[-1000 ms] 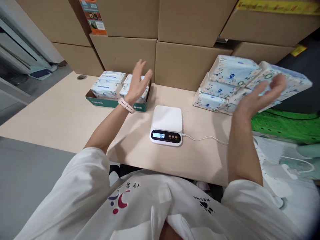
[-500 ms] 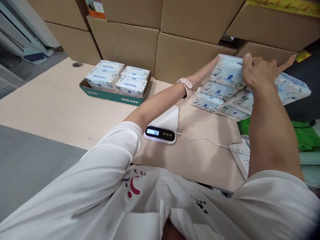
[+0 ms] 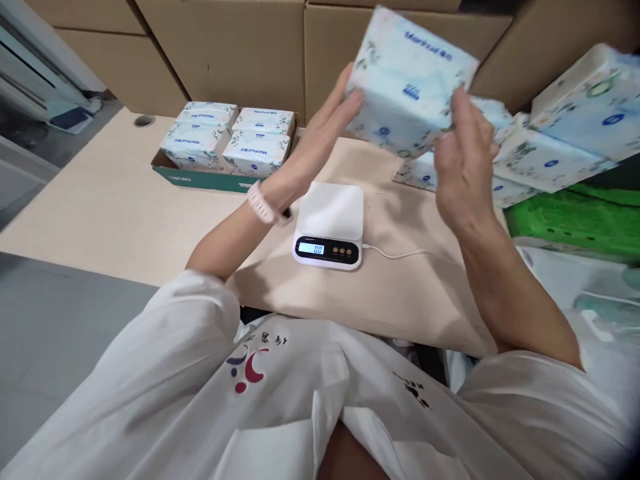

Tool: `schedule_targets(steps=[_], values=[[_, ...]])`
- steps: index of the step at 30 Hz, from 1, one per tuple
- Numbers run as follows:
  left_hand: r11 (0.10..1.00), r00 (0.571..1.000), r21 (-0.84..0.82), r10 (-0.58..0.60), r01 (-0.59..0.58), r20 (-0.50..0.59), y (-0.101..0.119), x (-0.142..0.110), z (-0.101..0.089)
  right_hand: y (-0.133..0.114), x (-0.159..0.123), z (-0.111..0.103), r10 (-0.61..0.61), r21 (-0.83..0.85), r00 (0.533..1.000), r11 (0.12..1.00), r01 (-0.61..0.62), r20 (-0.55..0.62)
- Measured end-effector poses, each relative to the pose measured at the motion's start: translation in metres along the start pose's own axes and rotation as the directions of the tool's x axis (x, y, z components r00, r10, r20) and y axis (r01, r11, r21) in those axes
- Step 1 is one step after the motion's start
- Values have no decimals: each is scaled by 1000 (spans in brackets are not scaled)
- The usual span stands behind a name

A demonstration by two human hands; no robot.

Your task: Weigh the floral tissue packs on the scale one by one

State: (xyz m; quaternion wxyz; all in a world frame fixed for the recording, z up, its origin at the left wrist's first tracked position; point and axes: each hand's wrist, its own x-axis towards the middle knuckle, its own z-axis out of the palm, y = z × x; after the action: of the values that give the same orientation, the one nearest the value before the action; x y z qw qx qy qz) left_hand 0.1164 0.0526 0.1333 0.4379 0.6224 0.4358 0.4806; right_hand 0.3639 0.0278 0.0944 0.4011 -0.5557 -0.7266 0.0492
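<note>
Between my two hands a floral tissue pack is held up in the air, tilted, above and behind the scale. My left hand presses its left side, and my right hand grips the right side. Below it on the table lies a white digital scale with a bare plate, its display reading 0.0. To the right, partly hidden by my right hand, stands a stack of similar tissue packs. On the left a green carton tray holds several more packs in two columns.
Large cardboard boxes line the back of the table. A white cable runs right from the scale. Beyond the table's right edge is a green crate. A round hole lies at the far left.
Both hands have lifted the tissue pack off the right-hand stack and carried it left, toward the space above the scale. The camera view has shifted right. The scale still reads 0.0.
</note>
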Motion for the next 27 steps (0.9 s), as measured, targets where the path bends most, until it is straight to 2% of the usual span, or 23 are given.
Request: schedule_targets(steps=[1, 2, 3, 5, 8, 11, 13, 15, 17, 19, 21, 24, 27], values=[[992, 987, -23, 127, -125, 95, -5, -22, -16, -11, -16, 5, -20, 52, 999, 998, 18, 39], [984, 974, -34, 177, -174, 141, -13, -42, -29, -22, -32, 11, -27, 101, 996, 995, 19, 83], [985, 973, -38, 171, -167, 156, -22, -60, -40, -31, -45, 17, -25, 145, 991, 989, 6, 130], [996, 980, -48, 82, -74, 180, -42, -86, -53, -44, -66, 29, -2, 210, 977, 977, -44, 215], [998, 971, -35, -45, 54, 235, -67, -105, -58, -49, -84, 43, 68, 216, 956, 967, -133, 286], [995, 952, 12, -95, 95, 292, -81, -109, -58, -45, -92, 49, 104, 170, 945, 972, -163, 310], [994, 950, 43, -112, 104, 292, -89, -109, -61, -41, -95, 51, 110, 156, 951, 975, -160, 290], [991, 964, 61, -130, 119, 233, -100, -109, -67, -35, -99, 54, 130, 179, 967, 969, -171, 220], [989, 979, 37, -145, 141, 143, -112, -108, -77, -26, -105, 58, 189, 225, 977, 952, -206, 94], [987, 985, -38, -151, 154, 81, -122, -107, -87, -17, -112, 62, 259, 271, 966, 931, -243, -23], [974, 982, -144, -164, 176, 90, -128, -104, -97, -9, -120, 65, 312, 306, 947, 911, -275, -78], [921, 963, -293, -214, 255, 165, -127, -100, -106, -4, -126, 68, 358, 351, 932, 882, -315, -63], [864, 947, -393, -262, 316, 186, -120, -100, -107, -4, -126, 69, 356, 382, 933, 870, -313, -46]])
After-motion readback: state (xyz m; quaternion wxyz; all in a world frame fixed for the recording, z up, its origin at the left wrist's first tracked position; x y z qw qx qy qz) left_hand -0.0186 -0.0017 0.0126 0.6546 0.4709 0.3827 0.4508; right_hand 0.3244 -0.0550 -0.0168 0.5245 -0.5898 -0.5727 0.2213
